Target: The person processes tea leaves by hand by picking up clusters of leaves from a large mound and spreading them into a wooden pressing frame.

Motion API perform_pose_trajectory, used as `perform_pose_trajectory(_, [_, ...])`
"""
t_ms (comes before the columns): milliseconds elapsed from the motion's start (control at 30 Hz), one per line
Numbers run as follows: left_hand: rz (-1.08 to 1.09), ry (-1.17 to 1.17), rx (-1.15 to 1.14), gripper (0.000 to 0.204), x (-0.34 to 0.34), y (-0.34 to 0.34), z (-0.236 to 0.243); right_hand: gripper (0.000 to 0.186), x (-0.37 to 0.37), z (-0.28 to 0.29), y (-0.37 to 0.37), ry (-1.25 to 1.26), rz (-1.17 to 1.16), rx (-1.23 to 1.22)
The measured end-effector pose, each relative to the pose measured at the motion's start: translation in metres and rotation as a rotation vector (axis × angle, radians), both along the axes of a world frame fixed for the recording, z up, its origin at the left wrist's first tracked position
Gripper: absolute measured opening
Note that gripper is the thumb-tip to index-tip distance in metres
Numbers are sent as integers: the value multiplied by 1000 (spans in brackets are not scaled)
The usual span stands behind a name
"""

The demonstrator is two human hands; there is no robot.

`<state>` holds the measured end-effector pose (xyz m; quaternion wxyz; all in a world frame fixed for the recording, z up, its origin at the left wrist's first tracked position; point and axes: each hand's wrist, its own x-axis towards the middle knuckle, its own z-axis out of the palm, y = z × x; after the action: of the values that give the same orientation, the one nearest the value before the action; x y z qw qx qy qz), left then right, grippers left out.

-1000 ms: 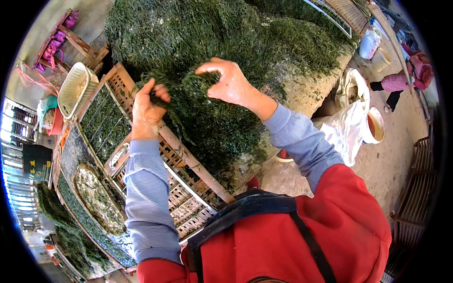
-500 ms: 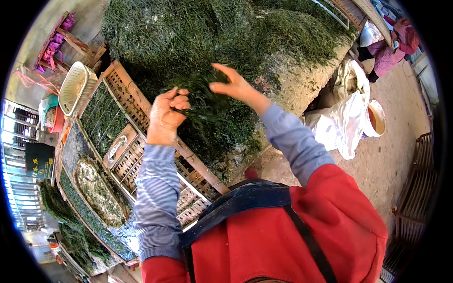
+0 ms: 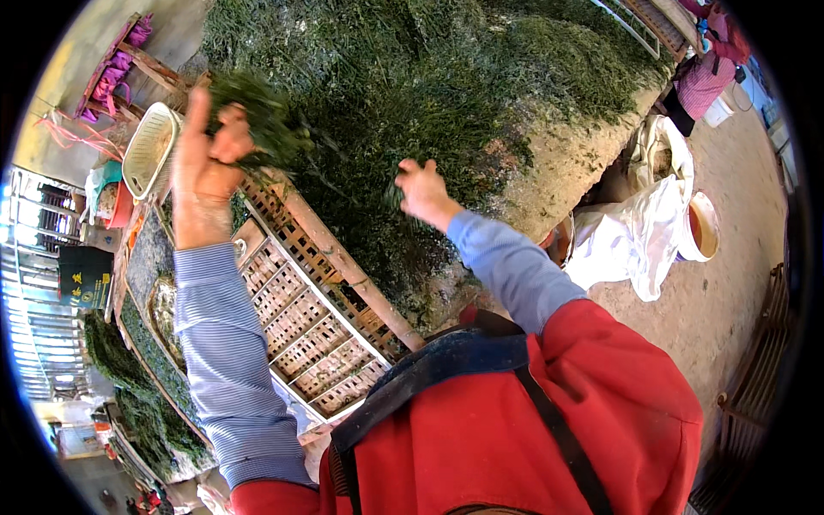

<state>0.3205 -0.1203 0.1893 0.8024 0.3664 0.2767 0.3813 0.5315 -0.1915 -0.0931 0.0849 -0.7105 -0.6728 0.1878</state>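
Note:
My left hand (image 3: 206,176), blurred by motion, is raised over the far end of the slatted frame. A loose dark green clump of seaweed (image 3: 262,116) hangs from its fingers. Beside the big seaweed heap (image 3: 369,120), my right hand (image 3: 425,194) has its fingers curled in over the strands, with a few dark strands at the fingertips. The woven, slatted frame (image 3: 313,330) with pale crossbars lies beneath my left forearm, and bits of green cling to it.
A cream plastic basket (image 3: 148,154) and a red tub (image 3: 120,209) stand at the left. To the right are a white sack (image 3: 631,232), a white bucket (image 3: 704,225) and a slatted wooden bench (image 3: 747,386). Another person (image 3: 705,81) is at the far right.
My left hand has swung left and away with a clump of seaweed. The right hand, earlier spread, is now lower and curled. More of the frame's crossbars show.

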Motion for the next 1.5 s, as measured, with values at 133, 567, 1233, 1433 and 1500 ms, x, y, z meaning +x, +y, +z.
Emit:
perform_pose_trajectory(133, [166, -73, -104, 29, 4, -7, -42, 47, 41, 12, 29, 385, -210, 204])
perform_pose_trajectory(567, [120, 78, -238, 31, 91, -44, -140, 52, 24, 213, 0, 1211, -138, 319])
perform_pose_trajectory(1233, [-88, -215, -269, 29, 45, -37, -41, 21, -24, -47, -133, 453, 267, 527])
perform_pose_trajectory(1433, [82, 7, -321, 14, 56, -59, -59, 17, -6, 73, -105, 962, 165, 950])
perform_pose_trajectory(1500, [104, 29, -395, 14, 62, -69, -59, 22, -15, 95, -90, 1301, 203, 819])
